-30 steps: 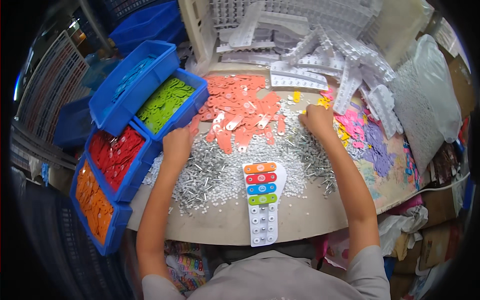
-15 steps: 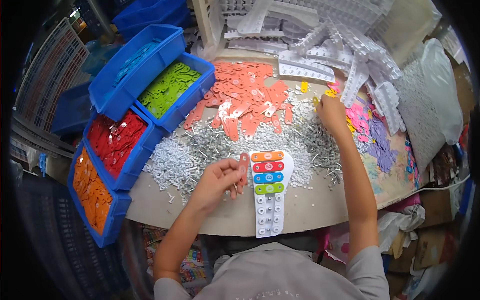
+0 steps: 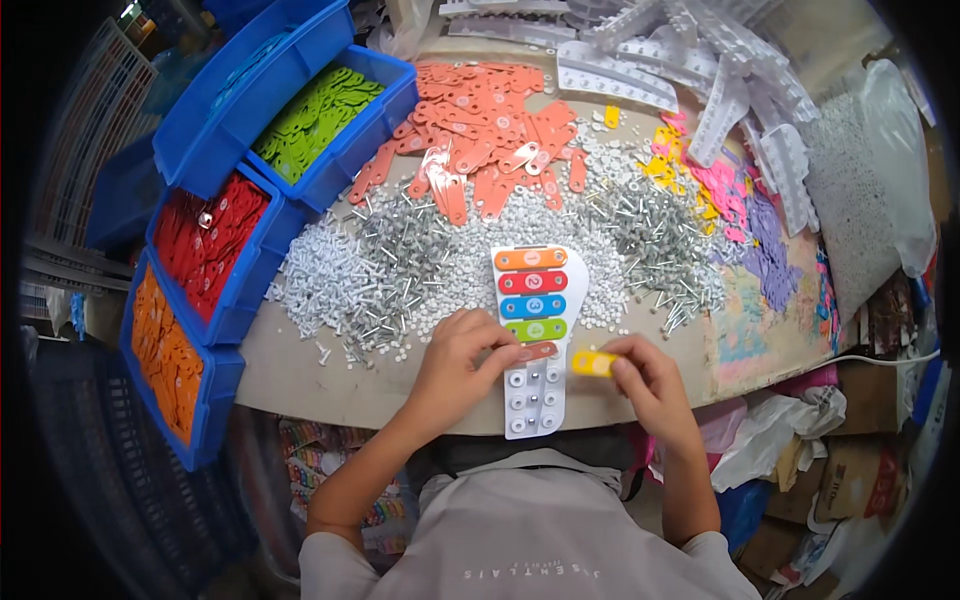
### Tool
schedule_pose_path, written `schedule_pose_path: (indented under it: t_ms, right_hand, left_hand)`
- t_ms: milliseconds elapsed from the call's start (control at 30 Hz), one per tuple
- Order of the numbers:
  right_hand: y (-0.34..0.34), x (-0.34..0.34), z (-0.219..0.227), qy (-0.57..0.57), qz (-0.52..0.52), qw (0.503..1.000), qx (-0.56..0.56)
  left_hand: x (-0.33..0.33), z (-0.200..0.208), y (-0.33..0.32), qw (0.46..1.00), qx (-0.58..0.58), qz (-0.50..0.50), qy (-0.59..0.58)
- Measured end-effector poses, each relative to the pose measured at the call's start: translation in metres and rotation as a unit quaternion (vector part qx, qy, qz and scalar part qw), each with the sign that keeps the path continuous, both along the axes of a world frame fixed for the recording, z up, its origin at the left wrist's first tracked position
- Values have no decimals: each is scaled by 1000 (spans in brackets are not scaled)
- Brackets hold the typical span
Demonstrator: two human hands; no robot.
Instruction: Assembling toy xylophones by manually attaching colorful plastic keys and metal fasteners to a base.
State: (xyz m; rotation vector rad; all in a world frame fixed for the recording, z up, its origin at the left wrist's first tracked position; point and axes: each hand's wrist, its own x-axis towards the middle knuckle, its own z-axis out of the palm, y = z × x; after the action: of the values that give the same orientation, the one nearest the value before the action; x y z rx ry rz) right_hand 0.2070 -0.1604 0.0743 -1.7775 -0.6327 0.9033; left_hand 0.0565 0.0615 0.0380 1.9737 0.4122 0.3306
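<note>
Four coloured bars (image 3: 532,282) lie across the white base (image 3: 574,275), in the order orange, red, blue and green from the far end. This base stands lengthwise on the bench (image 3: 300,385), in front of the person's body. The left hand (image 3: 460,365) has its grip closed at the left end of a salmon bar (image 3: 538,352), which is over the base just below the green one; whether it is fully seated, I cannot tell. The right hand (image 3: 650,385) pinches a yellow bar (image 3: 594,363) by its right end, between thumb and fingers, just beside the base on the right. Beyond the hands are spread silver rivets (image 3: 400,255) and a heap of salmon pieces (image 3: 480,120). Blue bins (image 3: 365,140) with sorted pieces occupy the left side.
</note>
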Motion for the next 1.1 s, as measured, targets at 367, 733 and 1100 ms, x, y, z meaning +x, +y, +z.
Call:
schedule_pose_path:
  t_ms: [367, 733, 1100]
  right_hand:
    - [-10, -17, -9, 91, -7, 996, 3]
    - [-7, -20, -12, 324, -47, 931, 164]
    - [21, -61, 12, 22, 100, 992, 75]
  left_hand:
    - [11, 2, -23, 982, 190, 14, 2]
    - [9, -7, -25, 976, 201, 75, -36]
    - [-35, 19, -66, 989, 122, 0, -83]
